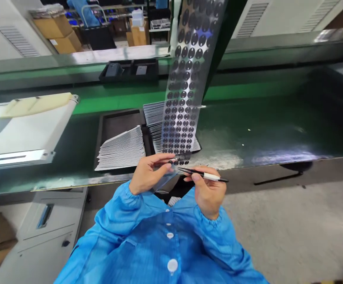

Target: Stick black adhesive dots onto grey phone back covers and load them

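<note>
A long clear strip (178, 114) with rows of black oval stickers hangs down from above to the table's front edge. At its lower end my left hand (150, 172) is closed, thumb and fingers pinching the strip's edge. My right hand (209, 193) grips a slim black-and-white pointed tool (211, 176), shaped like a pen. Its dark tip points left at the lowest stickers, close to my left fingertips; whether it touches them I cannot tell. Behind the strip lies a fanned stack of thin flat pieces (153, 114), partly hidden.
Left of the strip, a black tray (120, 122) holds another fanned stack of pale-edged pieces (122, 152). A white machine end (26, 130) juts in from the left. Farther back sits a divided black tray (130, 73) with small grey items. A dark post (218, 55) stands behind the strip.
</note>
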`<state>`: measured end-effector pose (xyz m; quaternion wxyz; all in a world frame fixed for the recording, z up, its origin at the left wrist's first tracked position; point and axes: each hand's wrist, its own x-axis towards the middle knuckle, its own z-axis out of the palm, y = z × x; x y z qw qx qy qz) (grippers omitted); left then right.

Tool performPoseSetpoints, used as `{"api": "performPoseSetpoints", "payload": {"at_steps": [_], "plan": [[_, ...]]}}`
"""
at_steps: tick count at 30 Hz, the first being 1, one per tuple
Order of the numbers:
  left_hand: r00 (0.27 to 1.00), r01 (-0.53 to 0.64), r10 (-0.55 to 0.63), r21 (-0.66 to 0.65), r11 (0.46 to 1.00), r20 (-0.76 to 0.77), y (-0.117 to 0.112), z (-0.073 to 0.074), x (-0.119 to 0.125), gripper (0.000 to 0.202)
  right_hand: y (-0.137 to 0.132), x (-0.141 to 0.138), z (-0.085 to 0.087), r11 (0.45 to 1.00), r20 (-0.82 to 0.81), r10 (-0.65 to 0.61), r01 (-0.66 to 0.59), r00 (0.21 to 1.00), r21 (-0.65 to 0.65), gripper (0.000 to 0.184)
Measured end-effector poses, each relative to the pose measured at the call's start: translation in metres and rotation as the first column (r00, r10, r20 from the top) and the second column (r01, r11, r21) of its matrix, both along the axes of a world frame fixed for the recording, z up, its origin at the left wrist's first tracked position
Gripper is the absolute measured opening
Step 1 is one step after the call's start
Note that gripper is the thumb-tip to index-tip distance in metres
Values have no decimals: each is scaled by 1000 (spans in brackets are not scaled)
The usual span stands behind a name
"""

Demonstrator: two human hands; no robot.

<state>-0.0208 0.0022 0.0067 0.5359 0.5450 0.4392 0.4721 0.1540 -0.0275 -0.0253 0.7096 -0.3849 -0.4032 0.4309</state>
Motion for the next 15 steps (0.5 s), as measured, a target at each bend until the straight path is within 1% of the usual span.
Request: {"api": "performPoseSetpoints", "payload": {"at_steps": [5, 11, 15], "plan": [[1000, 6, -6, -43, 999, -7, -8, 2, 1, 32, 4, -2, -2, 1000, 28, 7, -6, 1000, -26, 16], [999, 29, -28, -55, 998, 17, -11, 0, 0, 33, 3, -3, -1, 999, 49, 31, -31, 998, -9, 15], [999, 28, -26, -68, 997, 28, -11, 1, -1, 35, 3, -3, 0, 999, 68, 34, -32, 997, -28, 15]]}}
